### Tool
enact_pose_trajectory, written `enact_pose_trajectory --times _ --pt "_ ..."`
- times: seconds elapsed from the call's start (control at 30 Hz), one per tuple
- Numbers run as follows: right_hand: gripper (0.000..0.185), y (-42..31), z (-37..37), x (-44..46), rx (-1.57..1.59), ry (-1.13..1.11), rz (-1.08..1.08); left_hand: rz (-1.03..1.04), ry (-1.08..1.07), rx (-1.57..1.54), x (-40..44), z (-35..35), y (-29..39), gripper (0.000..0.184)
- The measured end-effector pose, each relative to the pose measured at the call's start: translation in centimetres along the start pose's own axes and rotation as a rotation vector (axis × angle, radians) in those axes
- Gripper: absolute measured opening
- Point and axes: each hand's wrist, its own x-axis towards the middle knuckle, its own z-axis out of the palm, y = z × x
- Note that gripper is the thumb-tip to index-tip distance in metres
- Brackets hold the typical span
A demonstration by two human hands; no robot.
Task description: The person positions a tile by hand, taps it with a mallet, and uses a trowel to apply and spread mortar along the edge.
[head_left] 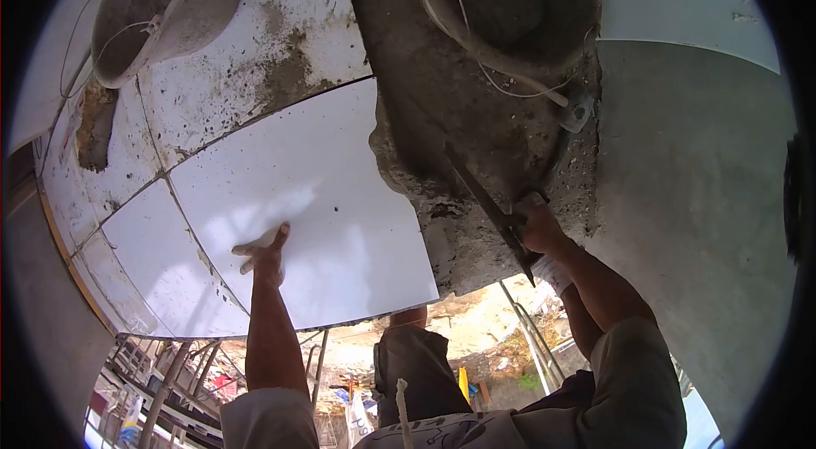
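Note:
My left hand (pixel 265 252) lies with fingers spread on a large white tile (pixel 331 186). A small dark speck marks the tile's face, and its right edge is wavy beside the mortar. My right hand (pixel 540 224) is closed around a long, narrow trowel (pixel 486 204), which is seen nearly edge-on and slants over the grey mortar bed (pixel 408 122). Part of the trowel's handle is hidden by my fingers. Something whitish shows near my right wrist.
A mortar-stained bucket (pixel 510 3) sits on the bed, and another bucket (pixel 174 24) stands at upper left on dirty white tiles. A rough brown piece (pixel 96 126) lies below it. Smooth grey wall surface (pixel 688 160) is at right. Past the near edge, poles (pixel 531 334) and ground show below.

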Motion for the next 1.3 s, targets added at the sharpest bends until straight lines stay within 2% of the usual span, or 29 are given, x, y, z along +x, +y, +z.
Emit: enact_pose_trajectory --times 0.07,0.1,0.17,0.23,0.3,0.43,0.57,0.67,0.77,0.83,0.97,1.03,1.07,1.13,1.17,1.23,1.3 --pt "0.021 -3.1 -1.9 1.8 0.196 0.101 0.152 0.000 -0.004 -0.012 0.3 0.1 -0.4 0.145" --pt "0.021 -4.1 -1.6 2.4 0.197 0.102 0.145 0.017 -0.010 -0.023 0.5 0.1 -0.3 0.145" --pt "0.022 -6.1 -0.4 3.5 0.443 0.148 0.066 0.018 -0.009 -0.039 0.6 0.2 -0.3 0.145" --pt "0.020 -8.5 2.5 4.2 0.549 0.161 0.008 0.015 -0.009 -0.047 0.4 0.1 -0.4 0.145" --pt "0.022 -13.1 1.7 5.0 0.541 -0.036 0.087 0.011 -0.014 -0.059 -0.1 -0.1 -0.1 0.145" --pt "0.026 -17.2 3.4 7.8 0.535 -0.160 0.167 -0.005 -0.021 -0.054 -0.6 -0.3 0.2 0.145" --pt "0.027 -15.7 3.8 10.5 0.460 0.003 0.135 0.001 -0.033 -0.055 -0.9 -0.4 0.4 0.146" --pt "0.027 -14.0 2.3 11.3 0.482 0.107 0.233 0.015 -0.058 -0.075 -1.7 -0.9 0.6 0.147" --pt "0.025 -11.8 2.0 12.7 0.393 0.233 0.184 0.010 -0.052 -0.071 -1.5 -0.5 0.6 0.147" --pt "0.031 -11.1 0.9 13.1 0.585 0.358 0.158 -0.004 -0.033 -0.058 -1.3 -0.7 0.7 0.147" --pt "0.036 -8.7 0.1 11.5 0.596 0.268 0.188 -0.012 -0.045 -0.043 -1.5 -0.7 0.6 0.149" --pt "0.037 -8.6 -0.5 10.0 1.084 0.137 0.312 -0.005 -0.044 -0.046 -1.2 -0.6 0.7 0.149" --pt "0.037 -8.7 -0.7 9.3 1.082 0.144 0.312 0.005 -0.031 -0.040 -0.7 -0.4 0.2 0.147" --pt "0.045 -10.2 -2.1 8.1 0.984 0.104 0.462 0.021 -0.018 -0.036 -0.2 -0.1 0.0 0.145" --pt "0.045 -9.5 -0.3 7.9 0.987 0.107 0.462 0.018 -0.006 -0.033 0.1 0.0 -0.1 0.146" --pt "0.050 -8.0 3.7 8.2 1.232 0.308 0.319 0.011 0.008 -0.028 0.1 0.0 0.0 0.146" --pt "0.049 -7.6 4.2 7.9 1.133 0.257 0.410 -0.018 -0.028 -0.008 -0.4 -0.3 0.3 0.147"
